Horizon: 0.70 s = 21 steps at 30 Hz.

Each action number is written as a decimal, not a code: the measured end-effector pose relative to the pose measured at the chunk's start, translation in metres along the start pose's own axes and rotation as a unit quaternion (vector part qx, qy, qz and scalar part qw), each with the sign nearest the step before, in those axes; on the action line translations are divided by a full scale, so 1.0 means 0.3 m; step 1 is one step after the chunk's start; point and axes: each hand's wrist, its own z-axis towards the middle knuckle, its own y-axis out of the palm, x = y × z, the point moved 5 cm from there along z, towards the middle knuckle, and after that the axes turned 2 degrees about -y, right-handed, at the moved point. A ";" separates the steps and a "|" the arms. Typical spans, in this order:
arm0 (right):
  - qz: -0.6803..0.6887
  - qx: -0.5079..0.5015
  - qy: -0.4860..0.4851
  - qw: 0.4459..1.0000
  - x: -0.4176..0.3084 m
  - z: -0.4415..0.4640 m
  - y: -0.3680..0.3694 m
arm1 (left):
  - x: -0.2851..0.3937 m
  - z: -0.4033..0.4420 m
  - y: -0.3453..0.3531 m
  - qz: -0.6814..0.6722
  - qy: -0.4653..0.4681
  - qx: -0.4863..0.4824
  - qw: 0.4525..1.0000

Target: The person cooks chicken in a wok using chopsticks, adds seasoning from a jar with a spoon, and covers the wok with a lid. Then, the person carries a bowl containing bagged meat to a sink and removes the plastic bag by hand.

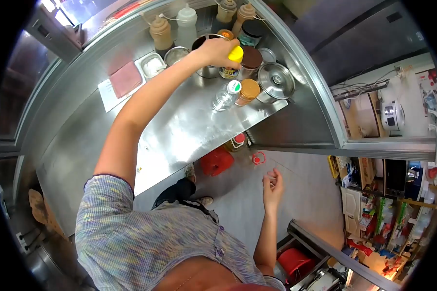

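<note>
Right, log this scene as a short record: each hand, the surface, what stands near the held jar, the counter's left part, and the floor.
Left hand: gripping the yellow-lidded jar at its lid
Right hand: loosely curled, nothing visible in it
Surface: metal counter
Near jar: clear bottle, orange-lidded jar, brown-lidded jar, metal pot with lid on
Counter's left part: pink cloth-like item, white container
Floor: red container beside the counter's edge
Unclear: jar contents
</note>
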 end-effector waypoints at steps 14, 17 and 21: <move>0.020 -0.117 -0.023 0.993 0.119 0.161 0.236 | 0.056 -0.039 0.224 0.061 0.182 0.119 0.974; -0.034 -0.118 -0.140 0.982 0.109 0.379 0.357 | 0.007 -0.187 0.156 -0.038 0.047 0.192 0.980; 0.120 -0.136 -0.135 0.974 0.029 0.660 0.513 | -0.049 -0.607 0.182 -0.220 -0.178 0.263 0.922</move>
